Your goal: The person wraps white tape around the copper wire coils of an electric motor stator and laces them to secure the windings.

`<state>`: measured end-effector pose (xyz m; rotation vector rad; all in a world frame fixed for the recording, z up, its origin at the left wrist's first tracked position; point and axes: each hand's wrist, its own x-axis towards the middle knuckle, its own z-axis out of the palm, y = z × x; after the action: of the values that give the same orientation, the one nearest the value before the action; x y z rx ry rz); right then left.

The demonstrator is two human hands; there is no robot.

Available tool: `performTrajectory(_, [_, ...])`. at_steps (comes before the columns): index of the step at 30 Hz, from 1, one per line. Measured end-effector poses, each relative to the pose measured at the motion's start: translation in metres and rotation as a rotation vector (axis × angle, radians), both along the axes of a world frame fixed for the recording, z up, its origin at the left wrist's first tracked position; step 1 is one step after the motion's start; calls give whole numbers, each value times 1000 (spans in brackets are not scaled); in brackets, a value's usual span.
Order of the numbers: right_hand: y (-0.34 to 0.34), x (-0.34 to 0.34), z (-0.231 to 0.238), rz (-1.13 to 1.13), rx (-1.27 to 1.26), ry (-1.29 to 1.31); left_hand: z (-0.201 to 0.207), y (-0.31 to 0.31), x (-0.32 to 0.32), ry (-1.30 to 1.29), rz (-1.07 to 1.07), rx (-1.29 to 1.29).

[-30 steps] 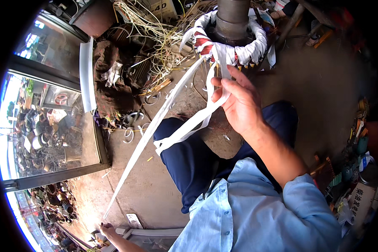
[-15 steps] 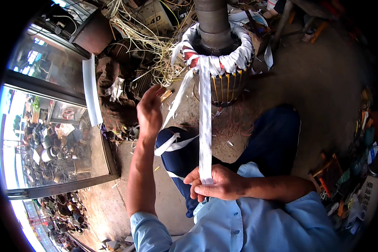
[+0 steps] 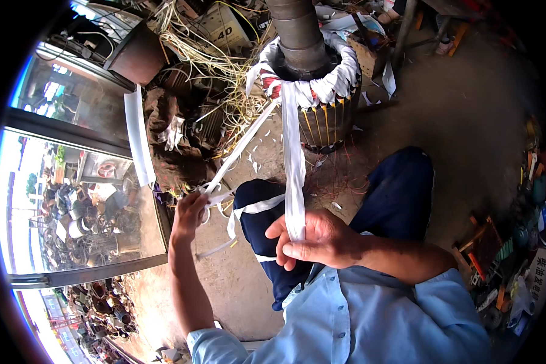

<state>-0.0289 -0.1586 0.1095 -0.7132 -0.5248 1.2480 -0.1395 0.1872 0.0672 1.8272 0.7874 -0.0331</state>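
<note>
In front of me stands an electric motor armature (image 3: 341,124) with a thick metal shaft (image 3: 294,33) rising from it. White cloth tape (image 3: 344,64) wraps its upper winding end, and some red wire shows through at the left. My right hand (image 3: 324,238) is closed on a flat white tape strip (image 3: 292,158) that runs from the winding down toward me. Off to the left, my left hand (image 3: 190,213) pinches a second white tape strand (image 3: 242,144), which stretches from the same winding. Its loose tail (image 3: 258,206) loops over my left knee.
Tangled pale wire (image 3: 191,45) and a brown pot (image 3: 136,53) lie at the far left. A glass-paned metal frame (image 3: 79,279) stands on the left. Tools and clutter (image 3: 491,255) line the right side. Paper scraps (image 3: 255,164) dot the floor near the armature.
My left hand has moved down and left and now grips the second strand, which has drawn taut. My right hand has risen slightly with its strip.
</note>
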Motion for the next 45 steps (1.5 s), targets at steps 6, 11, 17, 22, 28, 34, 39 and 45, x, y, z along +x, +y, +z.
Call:
performTrajectory(6, [19, 18, -11, -6, 48, 17, -45, 81, -279, 351, 506, 194])
performTrajectory(11, [20, 13, -18, 54, 33, 41, -60, 74, -425, 560, 1229, 21])
performTrajectory(17, [16, 13, -19, 105, -37, -4, -43, 82, -243, -154, 893, -305])
performTrajectory(22, [1, 10, -14, 38, -106, -88, 2, 9, 19, -405, 352, -344])
performTrajectory(28, [-22, 0, -15, -126, -160, -93, 11, -76, 192, -362, -26, -405])
performTrajectory(34, [-26, -3, -18, -178, -173, -132, 6, -82, 187, -206, -124, -329])
performTrajectory(39, [-4, 3, -15, -120, -114, -79, -5, -11, 72, -120, -32, -115])
performTrajectory(45, [23, 15, -15, 34, -16, 3, -91, 128, -243, 356, 500, 223])
